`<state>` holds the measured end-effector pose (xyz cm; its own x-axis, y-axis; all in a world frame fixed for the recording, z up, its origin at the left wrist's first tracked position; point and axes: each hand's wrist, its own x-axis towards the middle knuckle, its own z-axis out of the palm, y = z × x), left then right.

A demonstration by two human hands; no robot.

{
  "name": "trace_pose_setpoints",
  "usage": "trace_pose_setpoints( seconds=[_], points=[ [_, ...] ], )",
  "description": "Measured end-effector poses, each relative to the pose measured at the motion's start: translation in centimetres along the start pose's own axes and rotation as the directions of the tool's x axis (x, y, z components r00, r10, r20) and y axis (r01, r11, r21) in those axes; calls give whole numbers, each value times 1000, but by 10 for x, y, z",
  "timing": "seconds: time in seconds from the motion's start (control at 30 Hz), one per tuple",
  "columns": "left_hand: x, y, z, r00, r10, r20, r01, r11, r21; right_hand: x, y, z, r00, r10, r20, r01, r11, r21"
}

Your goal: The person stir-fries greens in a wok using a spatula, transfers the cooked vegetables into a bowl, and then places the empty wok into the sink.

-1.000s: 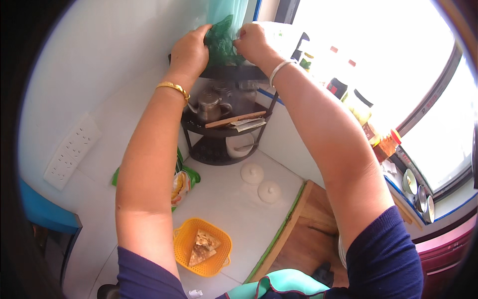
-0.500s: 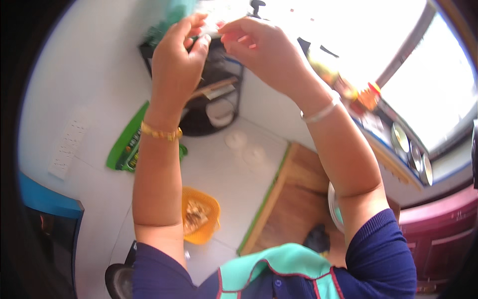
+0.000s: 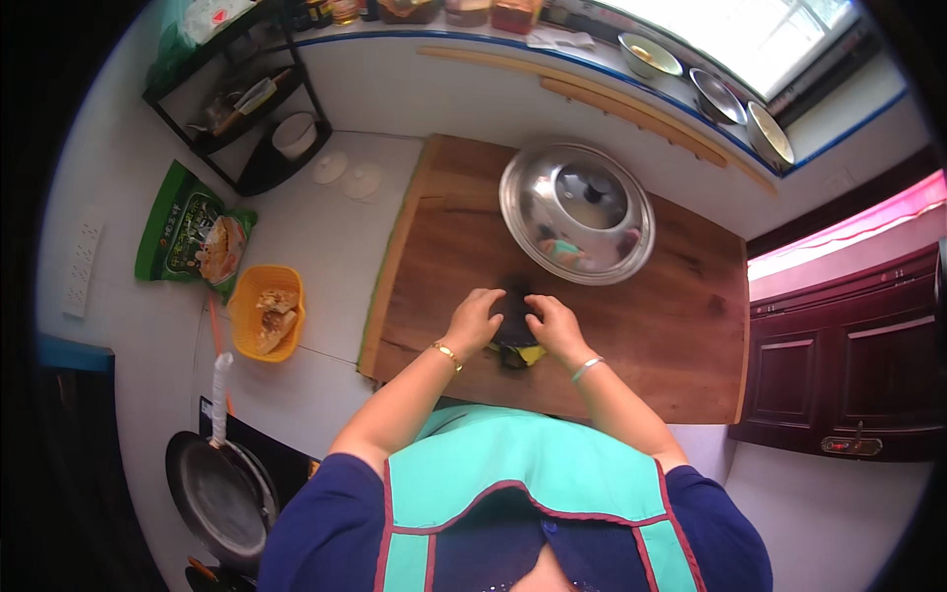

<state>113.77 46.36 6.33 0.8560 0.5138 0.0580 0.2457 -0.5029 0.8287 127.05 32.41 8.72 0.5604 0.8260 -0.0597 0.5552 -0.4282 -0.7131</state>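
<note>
A dark, limp-looking thing (image 3: 512,314) with a yellow part (image 3: 531,354) at its near end lies on the brown wooden board (image 3: 444,227); its kind I cannot make out. My left hand (image 3: 476,318) is at its left side, thumb and fingers apart. Mirroring it on the right, my right hand (image 3: 555,326) has its fingers curved and spread. Neither hand visibly grips anything; whether the fingertips touch the dark thing is unclear. Just beyond them sits a round steel lid (image 3: 577,212) with a glass centre and dark knob.
Left of the board are a yellow basket (image 3: 301,311) with food pieces, a green printed bag (image 3: 187,222) and a frying pan (image 3: 222,498). A black rack (image 3: 237,128) fills the far left corner. Bowls (image 3: 651,56) line the windowsill. Dark red cabinets (image 3: 838,365) stand right.
Both hands have come down from high in front to low over the board, beside the dark thing. The view has shifted, bringing the whole lid and board into sight.
</note>
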Motion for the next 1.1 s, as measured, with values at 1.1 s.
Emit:
trace_pose_setpoints(
  seconds=[1.1],
  points=[
    [-859,165,-1,-243,-441,-864,377,778,-503,-638,-322,317,8,-669,743,198,729,655]
  ],
)
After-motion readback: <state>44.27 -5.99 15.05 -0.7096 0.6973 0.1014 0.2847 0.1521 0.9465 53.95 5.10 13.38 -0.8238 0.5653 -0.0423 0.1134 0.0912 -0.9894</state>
